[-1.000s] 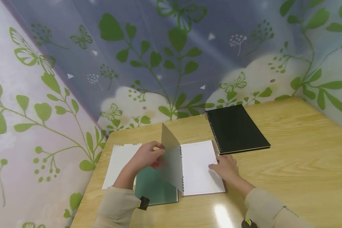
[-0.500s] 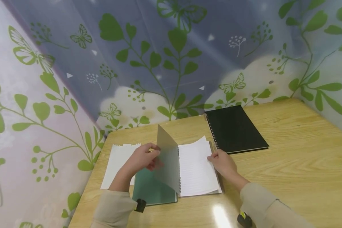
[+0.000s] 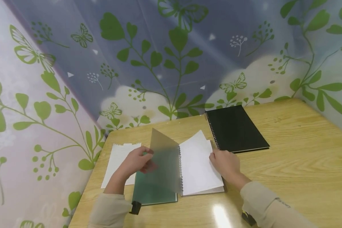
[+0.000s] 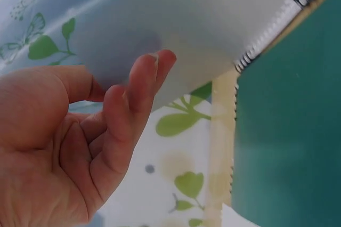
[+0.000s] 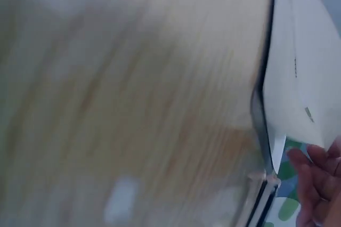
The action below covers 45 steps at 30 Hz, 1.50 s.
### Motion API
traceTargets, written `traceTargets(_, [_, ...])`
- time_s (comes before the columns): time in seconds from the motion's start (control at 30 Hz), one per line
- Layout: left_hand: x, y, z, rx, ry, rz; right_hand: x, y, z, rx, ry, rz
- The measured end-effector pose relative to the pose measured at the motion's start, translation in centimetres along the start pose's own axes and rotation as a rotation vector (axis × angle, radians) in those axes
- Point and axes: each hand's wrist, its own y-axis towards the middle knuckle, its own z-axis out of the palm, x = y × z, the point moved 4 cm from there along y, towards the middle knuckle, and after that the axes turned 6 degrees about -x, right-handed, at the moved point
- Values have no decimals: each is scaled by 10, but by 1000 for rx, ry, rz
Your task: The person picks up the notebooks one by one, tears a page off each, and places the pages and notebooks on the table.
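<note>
Page [image 3: 198, 166] lifted higher, right grip [image 3: 225, 163] pinching edge

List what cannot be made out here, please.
Head view: the inside of the black spiral notebook, hidden by its cover.
Left wrist view: part of the translucent grey plastic sheet, cut by the top edge.
Right wrist view: tiny marks on the white paper page, too blurred to read.
Same view: part of the right hand, cut off by the edge.

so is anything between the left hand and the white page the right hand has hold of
Yes: the translucent cover, raised from the coil binding, stands between the left hand and the white page. Nothing visible separates the right hand from the page's edge.
</note>
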Motion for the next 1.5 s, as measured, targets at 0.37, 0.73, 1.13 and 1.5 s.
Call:
traceTargets(0.37, [46, 5, 6, -62, 120, -66, -9, 2, 1, -55, -14, -91])
traceTargets(0.73, [83, 12, 19, -60, 192, -144, -23, 1, 4, 138, 128, 13])
traceTargets(1.13, [36, 26, 46, -183, 611, 75, -28, 5, 8, 270, 262, 136])
traceTargets(1.5, [15, 60, 85, 100, 530, 136, -26, 7, 18, 319, 470, 162])
